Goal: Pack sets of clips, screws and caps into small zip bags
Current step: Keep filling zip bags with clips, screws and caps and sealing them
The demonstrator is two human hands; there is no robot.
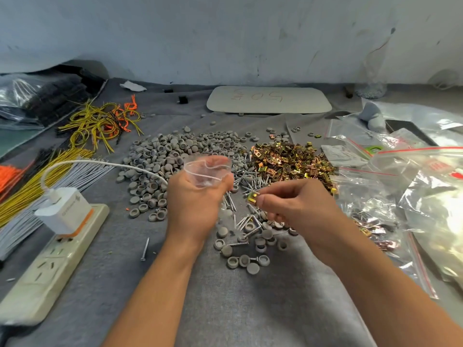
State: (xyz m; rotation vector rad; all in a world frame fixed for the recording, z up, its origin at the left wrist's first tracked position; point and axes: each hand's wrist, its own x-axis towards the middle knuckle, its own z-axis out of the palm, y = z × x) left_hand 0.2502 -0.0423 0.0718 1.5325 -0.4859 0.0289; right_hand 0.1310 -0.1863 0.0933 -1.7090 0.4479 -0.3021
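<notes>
My left hand (195, 204) holds a small clear zip bag (206, 171) with its mouth spread open, above the grey cloth. My right hand (288, 204) pinches a gold metal clip (252, 197) between thumb and fingers, just right of the bag. Behind the hands lie a heap of grey caps (170, 156), a pile of gold clips (290, 159) and silver screws (246, 176) between them. More caps and screws (250, 244) are scattered under my right wrist.
A white power strip (45, 276) with a charger (64, 209) and cable sits at the left. Bundles of yellow and orange wires (100, 121) lie at the far left. Zip bags (413, 196) pile at the right. A white board (269, 99) lies at the back.
</notes>
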